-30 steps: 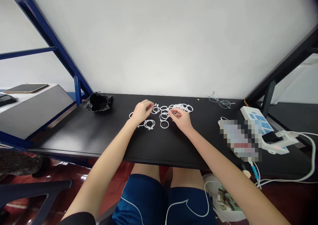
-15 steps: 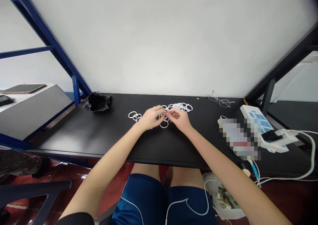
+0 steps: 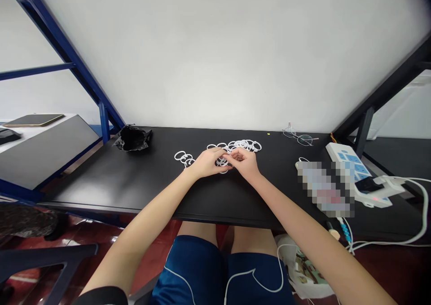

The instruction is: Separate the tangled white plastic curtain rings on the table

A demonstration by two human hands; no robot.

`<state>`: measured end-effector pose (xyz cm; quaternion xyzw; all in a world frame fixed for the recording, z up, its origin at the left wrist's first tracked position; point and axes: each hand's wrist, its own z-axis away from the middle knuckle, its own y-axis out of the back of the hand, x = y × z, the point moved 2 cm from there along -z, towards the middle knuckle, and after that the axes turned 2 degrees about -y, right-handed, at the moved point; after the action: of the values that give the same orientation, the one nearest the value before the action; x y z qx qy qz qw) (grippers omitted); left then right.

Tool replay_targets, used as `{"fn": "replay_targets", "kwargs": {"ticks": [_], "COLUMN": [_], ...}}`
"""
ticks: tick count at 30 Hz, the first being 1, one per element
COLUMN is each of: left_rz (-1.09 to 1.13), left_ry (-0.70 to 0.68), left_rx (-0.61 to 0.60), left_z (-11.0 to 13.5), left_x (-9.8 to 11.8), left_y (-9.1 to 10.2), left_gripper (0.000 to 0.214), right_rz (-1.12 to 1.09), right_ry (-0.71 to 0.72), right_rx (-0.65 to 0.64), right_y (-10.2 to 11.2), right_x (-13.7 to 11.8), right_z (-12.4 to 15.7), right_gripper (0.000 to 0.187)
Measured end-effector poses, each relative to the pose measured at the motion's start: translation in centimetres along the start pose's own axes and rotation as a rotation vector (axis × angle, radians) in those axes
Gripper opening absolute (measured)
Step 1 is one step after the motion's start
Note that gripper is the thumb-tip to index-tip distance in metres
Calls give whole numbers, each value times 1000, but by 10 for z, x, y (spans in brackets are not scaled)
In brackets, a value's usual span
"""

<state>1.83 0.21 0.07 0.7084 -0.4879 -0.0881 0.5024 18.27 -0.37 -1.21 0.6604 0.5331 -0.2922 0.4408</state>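
Several white plastic rings (image 3: 243, 145) lie scattered in the middle of a black table (image 3: 134, 183). My left hand (image 3: 208, 162) and my right hand (image 3: 245, 160) meet over the near side of the pile, fingers pinched together on a white ring (image 3: 222, 161) between them. A few more linked rings (image 3: 183, 156) lie just left of my left hand.
A crumpled black bag (image 3: 133, 138) sits at the back left. Eyeglasses (image 3: 299, 137) lie at the back right. A white power strip (image 3: 353, 170) with cables and a blurred object (image 3: 325, 188) occupy the right side. A blue metal frame (image 3: 84, 80) rises on the left.
My left hand moved right from the left rings to meet my right hand, and both closed on a ring in the middle of the pile.
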Motion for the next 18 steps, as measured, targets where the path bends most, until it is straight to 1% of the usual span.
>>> {"fn": "replay_targets", "kwargs": {"ticks": [3,7,12,18], "left_rz": [-11,-2,9,-1], "left_ry": [-4,1,6,-67], "left_rx": [-10,-14,-35,-2], "left_z": [0,-1,-1,-3], "left_x": [0,2,2,4], "left_y": [-2,-1,-2,-4], "left_gripper": [31,35,41,32], "right_rz": [-3,-11,-4,4], "right_ry": [23,14,4,20], "right_rx": [-26,-74,-74,-74], "right_y": [-1,-3,-3,-4], "right_x": [-3,-6,-5,-7], "right_z": [1,2,2,3], "right_gripper": [27,27,31,34]}}
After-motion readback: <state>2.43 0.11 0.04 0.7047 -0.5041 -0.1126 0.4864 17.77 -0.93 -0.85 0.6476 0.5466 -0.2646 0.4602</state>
